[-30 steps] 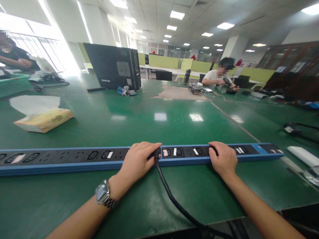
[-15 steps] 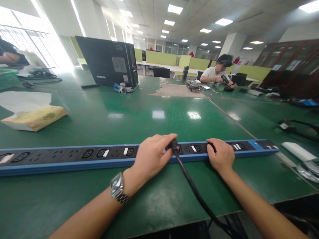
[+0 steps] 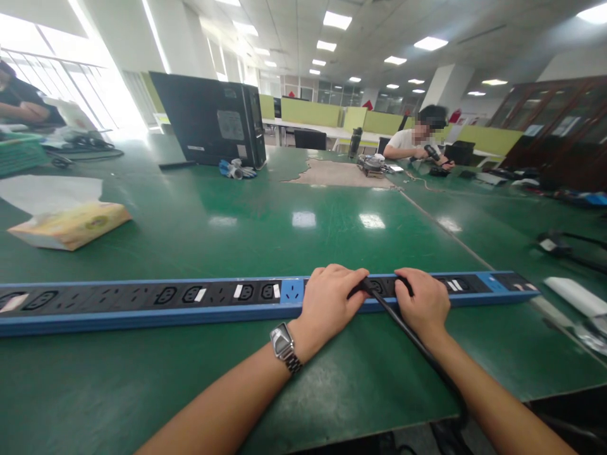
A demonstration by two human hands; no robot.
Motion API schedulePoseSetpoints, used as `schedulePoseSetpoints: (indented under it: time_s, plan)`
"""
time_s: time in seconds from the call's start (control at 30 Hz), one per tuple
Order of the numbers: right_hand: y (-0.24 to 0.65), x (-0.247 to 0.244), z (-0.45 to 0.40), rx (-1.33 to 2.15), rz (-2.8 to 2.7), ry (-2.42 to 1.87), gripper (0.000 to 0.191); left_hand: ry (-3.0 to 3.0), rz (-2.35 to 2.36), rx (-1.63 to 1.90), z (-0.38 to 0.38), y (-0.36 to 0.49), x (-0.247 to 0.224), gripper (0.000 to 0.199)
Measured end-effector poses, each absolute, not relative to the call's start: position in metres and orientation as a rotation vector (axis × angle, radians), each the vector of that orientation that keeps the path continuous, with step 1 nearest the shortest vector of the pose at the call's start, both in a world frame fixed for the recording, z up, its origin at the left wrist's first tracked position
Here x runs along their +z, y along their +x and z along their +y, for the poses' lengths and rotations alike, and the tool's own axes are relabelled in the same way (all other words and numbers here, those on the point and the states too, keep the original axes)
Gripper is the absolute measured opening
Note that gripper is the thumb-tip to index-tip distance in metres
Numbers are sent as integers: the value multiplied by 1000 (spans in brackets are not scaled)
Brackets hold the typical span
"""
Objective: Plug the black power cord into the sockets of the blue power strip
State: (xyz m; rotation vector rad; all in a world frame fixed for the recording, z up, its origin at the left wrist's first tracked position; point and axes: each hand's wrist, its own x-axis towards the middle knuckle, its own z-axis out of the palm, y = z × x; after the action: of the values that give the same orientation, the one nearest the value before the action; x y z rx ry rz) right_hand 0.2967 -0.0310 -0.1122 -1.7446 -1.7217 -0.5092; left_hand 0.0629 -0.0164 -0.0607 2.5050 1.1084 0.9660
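Note:
A long blue-edged power strip [image 3: 190,311] with black socket panels lies across the green table. My left hand [image 3: 329,303], with a watch at the wrist, is closed on a black plug [image 3: 366,285] over the strip's right half. From that plug a thick black cable [image 3: 412,338] runs down toward the table's front edge. Just to the right, my right hand [image 3: 422,300] rests on the strip with its fingers curled. A small black part shows between its thumb and forefinger, too hidden to name. Whether the plug sits in a socket is hidden.
A tissue box [image 3: 73,224] stands at left, a black computer case [image 3: 208,123] behind it with gloves [image 3: 236,169] beside. Another person [image 3: 417,139] holds a drill-like tool at the far right. A white roll-like object [image 3: 573,297] lies beyond the strip's right end.
My left hand has slid right along the strip with the plug and cable, uncovering a blue socket behind it. My right hand stays in about the same place.

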Motion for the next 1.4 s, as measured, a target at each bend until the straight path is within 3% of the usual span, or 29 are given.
schedulePoseSetpoints:
  time_s: [0.23, 1.07, 1.3, 1.4]
  plan:
    - [296, -112, -31, -490, -1721, -1744, 25, 2321, 1129, 1008, -11, 63, -61, 33]
    - [295, -111, -31, -505, -1718, -1758, 27, 2793, 1085, 769, -20, 54, -61, 39]
    - [293, -107, -34, -435, -1702, -1771, 28, 2795, 1087, 749, -19, 48, -63, 78]
    - [284, -85, -26, -270, -1685, -1752, 29, 2763, 1318, 774, -15, 37, -63, 83]
